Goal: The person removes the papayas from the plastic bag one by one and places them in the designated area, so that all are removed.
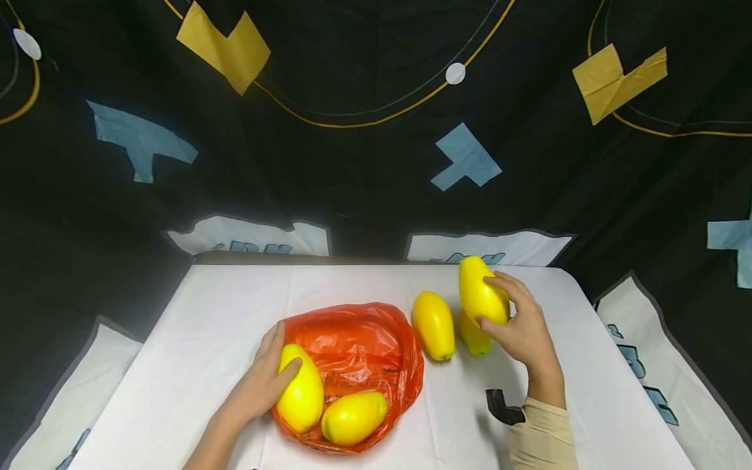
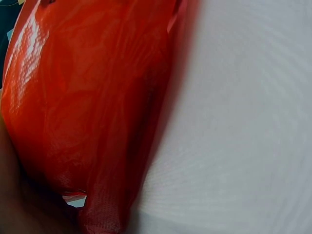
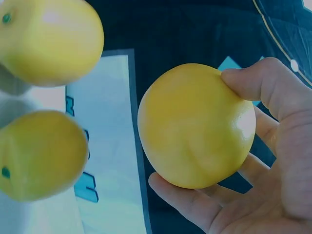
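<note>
Nearest the camera, at the lower right of the head view, comes a beige sleeve (image 1: 543, 434) with a black piece (image 1: 503, 408) at its cuff. Beyond it spreads a white table (image 1: 217, 294), backed by a black cloth (image 1: 376, 189) with gold and blue patches. Left of the frame's middle, a red bag (image 1: 364, 346) lies with its mouth open. Just right of its rim, a side fruit (image 1: 433, 326) lies on the table; next to it, a rear fruit (image 1: 474, 339) is partly hidden behind the held fruit (image 1: 482, 290).

All five fruits are yellow, smooth and oblong. The held fruit, right of centre, catches light on its glossy skin. Low in the bag sit a left fruit (image 1: 301, 391), set lengthwise up the frame, and a lower fruit (image 1: 355, 418), lying across it.

The right hand (image 1: 519, 323), entering from the lower right, grasps the held fruit, thumb on one side and fingers on the other. The left hand (image 1: 264, 375), entering from the bottom, lies at the bag's left rim, its thumb over the left fruit; whether it grips cannot be told.
</note>
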Available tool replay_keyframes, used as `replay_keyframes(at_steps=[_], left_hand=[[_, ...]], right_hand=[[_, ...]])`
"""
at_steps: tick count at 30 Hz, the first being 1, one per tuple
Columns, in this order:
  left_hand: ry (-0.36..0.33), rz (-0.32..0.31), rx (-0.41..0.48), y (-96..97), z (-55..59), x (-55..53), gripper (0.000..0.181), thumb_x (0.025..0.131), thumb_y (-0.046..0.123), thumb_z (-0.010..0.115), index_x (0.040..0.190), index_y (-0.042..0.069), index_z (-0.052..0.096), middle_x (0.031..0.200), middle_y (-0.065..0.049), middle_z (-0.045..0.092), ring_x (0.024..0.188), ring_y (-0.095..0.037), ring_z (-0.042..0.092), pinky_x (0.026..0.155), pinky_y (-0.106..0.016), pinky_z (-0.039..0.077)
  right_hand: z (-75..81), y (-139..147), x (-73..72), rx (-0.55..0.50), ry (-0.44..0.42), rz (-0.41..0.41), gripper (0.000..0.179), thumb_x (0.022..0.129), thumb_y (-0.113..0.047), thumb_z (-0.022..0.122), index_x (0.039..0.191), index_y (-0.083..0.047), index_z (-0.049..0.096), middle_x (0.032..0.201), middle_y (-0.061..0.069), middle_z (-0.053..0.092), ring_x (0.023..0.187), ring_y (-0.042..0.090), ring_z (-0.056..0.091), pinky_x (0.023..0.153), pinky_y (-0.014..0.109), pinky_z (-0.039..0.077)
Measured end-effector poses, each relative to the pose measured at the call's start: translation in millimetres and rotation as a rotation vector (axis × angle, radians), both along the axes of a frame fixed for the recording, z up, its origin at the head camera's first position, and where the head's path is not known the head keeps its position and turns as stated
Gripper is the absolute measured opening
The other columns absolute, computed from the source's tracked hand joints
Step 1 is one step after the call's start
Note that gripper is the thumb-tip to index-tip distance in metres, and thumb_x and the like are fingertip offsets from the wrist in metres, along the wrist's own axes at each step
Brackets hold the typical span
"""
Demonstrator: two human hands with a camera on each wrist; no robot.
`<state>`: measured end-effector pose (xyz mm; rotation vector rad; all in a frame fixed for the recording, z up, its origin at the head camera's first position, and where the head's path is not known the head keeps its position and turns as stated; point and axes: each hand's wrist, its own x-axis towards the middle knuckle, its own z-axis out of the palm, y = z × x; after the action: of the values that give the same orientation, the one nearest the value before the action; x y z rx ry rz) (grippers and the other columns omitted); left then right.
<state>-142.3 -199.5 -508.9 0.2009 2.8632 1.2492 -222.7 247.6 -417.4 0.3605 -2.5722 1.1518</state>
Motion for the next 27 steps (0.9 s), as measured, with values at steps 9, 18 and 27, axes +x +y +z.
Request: replay_keyframes(at_steps=[9, 18, 27], left_hand=[[-0.001, -0.004, 0.001, -0.6, 0.3, 0.3, 0.082, 0.100, 0.041, 0.049, 0.156, 0.002, 0.003, 0.161, -0.020, 0.002, 0.146, -0.039, 0.009, 0.111, -0.062, 0.018], [-0.012, 0.001, -0.007, -0.1, 2.8, 1.7, 0.082, 0.101, 0.042, 0.049, 0.156, 0.003, 0.003, 0.161, -0.020, 0.001, 0.145, -0.040, 0.009, 0.111, -0.062, 0.018], [-0.011, 0.003, -0.007, -0.6, -0.1, 0.3, 0.082, 0.100, 0.042, 0.049, 0.156, 0.004, 0.003, 0.161, -0.019, 0.001, 0.146, -0.039, 0.010, 0.111, -0.062, 0.019]], right_hand=[[-9.9, 15.0, 0.3, 0.010, -0.054, -0.073, 0.066, 0.073, -0.012, 0.081, 0.134, -0.016, 0.057, 0.149, 0.006, 0.041, 0.132, 0.038, 0.039, 0.101, 0.065, 0.037], [-20.1, 30.7, -0.8, -0.013, -0.030, -0.109, 0.065, 0.072, -0.008, 0.080, 0.133, -0.012, 0.057, 0.146, 0.009, 0.043, 0.128, 0.037, 0.042, 0.101, 0.062, 0.038], [-31.5, 42.9, 1.1, -0.014, -0.044, -0.146, 0.064, 0.073, -0.008, 0.079, 0.132, -0.007, 0.056, 0.145, 0.015, 0.043, 0.128, 0.039, 0.041, 0.101, 0.061, 0.038]])
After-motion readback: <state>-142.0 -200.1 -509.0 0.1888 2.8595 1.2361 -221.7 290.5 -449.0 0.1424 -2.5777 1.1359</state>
